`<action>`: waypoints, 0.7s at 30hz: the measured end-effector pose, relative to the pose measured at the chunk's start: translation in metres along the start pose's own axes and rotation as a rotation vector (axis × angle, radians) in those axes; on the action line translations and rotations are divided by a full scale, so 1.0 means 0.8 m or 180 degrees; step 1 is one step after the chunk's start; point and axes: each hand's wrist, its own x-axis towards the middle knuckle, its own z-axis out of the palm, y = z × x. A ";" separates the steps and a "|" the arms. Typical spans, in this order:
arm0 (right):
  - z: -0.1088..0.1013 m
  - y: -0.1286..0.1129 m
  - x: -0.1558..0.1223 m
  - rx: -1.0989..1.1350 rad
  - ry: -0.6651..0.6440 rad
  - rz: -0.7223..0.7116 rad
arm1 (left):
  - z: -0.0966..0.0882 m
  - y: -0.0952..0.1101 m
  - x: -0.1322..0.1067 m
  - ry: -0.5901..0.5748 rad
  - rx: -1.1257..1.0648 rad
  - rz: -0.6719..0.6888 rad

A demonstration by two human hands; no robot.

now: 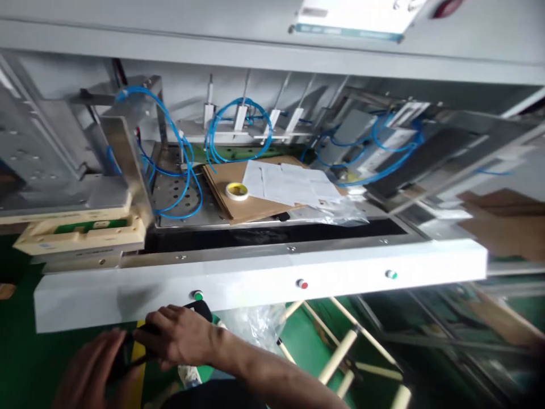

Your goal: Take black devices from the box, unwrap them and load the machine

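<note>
My right hand (pixel 181 335) reaches in from the lower right, in front of the white machine edge, with its fingers curled over something dark that I cannot make out. Beside it at the lower left is my left hand (pixel 91 372), badly smeared by motion, so its grip is unclear. A dark shape lies between the two hands, its kind hidden by blur and fingers. A rounded black object (pixel 201 309) shows just behind my right wrist. Close above that is a green button (pixel 197 295) on the white front panel (pixel 251 278).
Cardboard sheets (pixel 221 193) on the machine bed carry white papers (pixel 289 182) and a tape roll (pixel 237 191). Blue air hoses (pixel 213 130) loop behind. A cream fixture (pixel 85 233) stands at left. A red button (pixel 302 284) sits mid-panel; a tubular frame (pixel 338 355) stands below.
</note>
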 end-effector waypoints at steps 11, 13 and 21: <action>-0.040 0.012 -0.239 -0.0462 0.1293 0.2183 | 0.146 0.118 0.175 -0.0325 -0.0015 0.0677; -0.025 0.016 -0.270 -0.0544 0.1328 0.2471 | 0.167 0.127 0.198 -0.0446 -0.0153 0.0798; 0.001 0.044 -0.311 -0.0491 0.1507 0.2660 | 0.217 0.142 0.230 -0.1024 -0.0391 0.0973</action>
